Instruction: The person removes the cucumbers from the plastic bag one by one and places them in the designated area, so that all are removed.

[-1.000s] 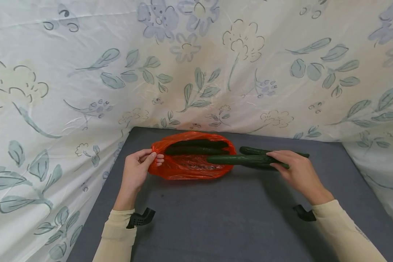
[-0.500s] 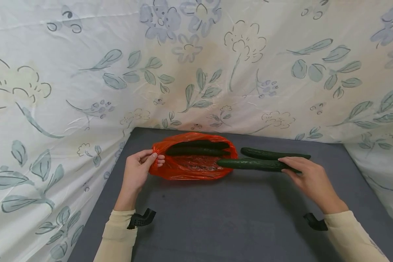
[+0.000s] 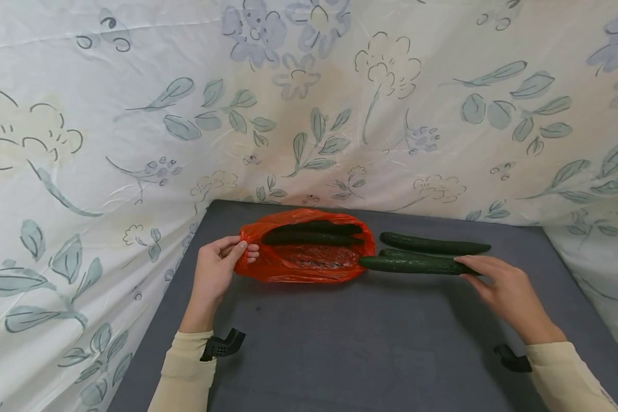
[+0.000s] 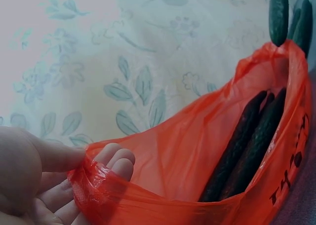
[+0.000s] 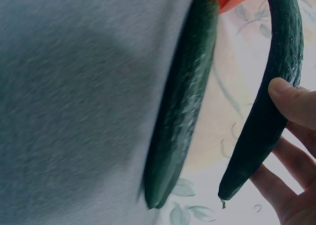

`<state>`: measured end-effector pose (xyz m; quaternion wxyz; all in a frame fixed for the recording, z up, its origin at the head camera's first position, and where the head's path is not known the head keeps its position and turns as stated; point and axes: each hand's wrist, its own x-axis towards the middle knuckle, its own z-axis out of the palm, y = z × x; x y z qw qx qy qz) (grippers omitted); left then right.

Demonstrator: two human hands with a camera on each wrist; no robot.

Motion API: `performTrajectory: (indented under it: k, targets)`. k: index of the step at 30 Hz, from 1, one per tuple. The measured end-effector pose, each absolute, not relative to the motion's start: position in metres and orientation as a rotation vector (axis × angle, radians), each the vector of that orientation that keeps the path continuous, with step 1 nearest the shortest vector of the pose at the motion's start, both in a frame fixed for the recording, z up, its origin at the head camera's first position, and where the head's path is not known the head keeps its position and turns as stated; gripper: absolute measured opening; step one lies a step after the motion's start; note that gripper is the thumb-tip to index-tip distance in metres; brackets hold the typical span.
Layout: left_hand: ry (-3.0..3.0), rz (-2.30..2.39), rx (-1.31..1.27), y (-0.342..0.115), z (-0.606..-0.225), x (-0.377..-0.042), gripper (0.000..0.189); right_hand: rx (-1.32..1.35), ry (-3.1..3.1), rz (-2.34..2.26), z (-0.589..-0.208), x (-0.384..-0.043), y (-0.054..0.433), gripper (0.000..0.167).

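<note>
At the far left, a pale floral cloth (image 3: 41, 240) hangs in folds down to a matte dark-grey surface (image 3: 340, 332), and the same cloth runs along the back. Over the surface's left part, the left hand (image 3: 218, 269) pinches the gathered edge of a thin red plastic bag (image 3: 304, 276) lying on its side, mouth open. Dark green cucumbers (image 3: 314, 238) lie inside it. Just right of the bag, two loose cucumbers (image 3: 435, 245) rest on the grey surface, one partly hidden by a held cucumber (image 3: 417, 265), whose tip overlaps the bag's rim; contact there is unclear. The right hand (image 3: 510, 292), well apart from the left, grips its right end. Cloth also borders the right side.
</note>
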<state>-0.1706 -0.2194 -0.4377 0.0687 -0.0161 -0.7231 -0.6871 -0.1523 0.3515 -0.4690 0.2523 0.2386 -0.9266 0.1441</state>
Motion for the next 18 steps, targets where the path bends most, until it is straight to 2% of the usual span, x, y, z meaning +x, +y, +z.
performTrajectory:
  k: [18]
  targets:
    - [-2.178,-2.05,-0.056,-0.221,-0.436,-0.169,0.027,0.596,-2.539,0.386,-0.493,-0.153,0.377,0.063]
